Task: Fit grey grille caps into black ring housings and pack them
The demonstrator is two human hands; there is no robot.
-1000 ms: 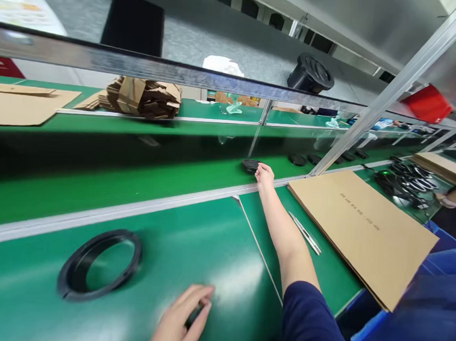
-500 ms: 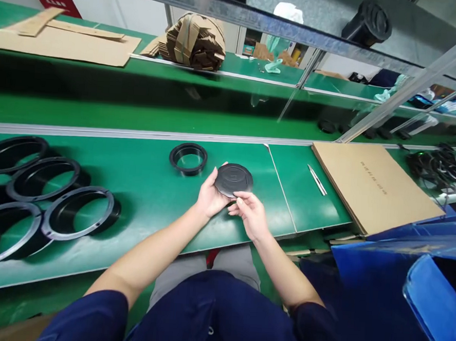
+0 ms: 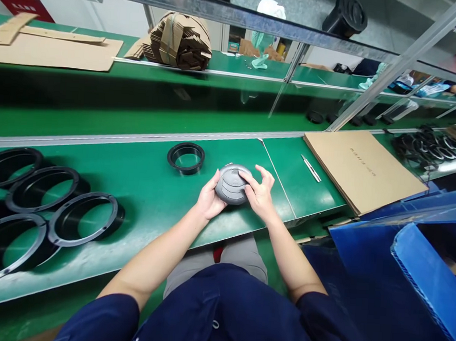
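My left hand is closed around the left edge of a round, dark grey lid, its thumb along the rim. The lid is tilted so that a face with curved seam lines shows. At its right side, my right hand grips the lid, the index finger on the face and the thumb near the edge; the other fingers are spread. Behind the hands, to the left, a small black ring lies on the green table.
Several larger black rings stand at the left. On the right lie a silver pen-like tool, a stack of cardboard and a heap of black parts. A blue box is at the lower right; a metal post rises behind.
The lid has been turned in my hands, so a seamed face now shows. My right hand has moved from its lower edge up to its right side. The view has shifted slightly.
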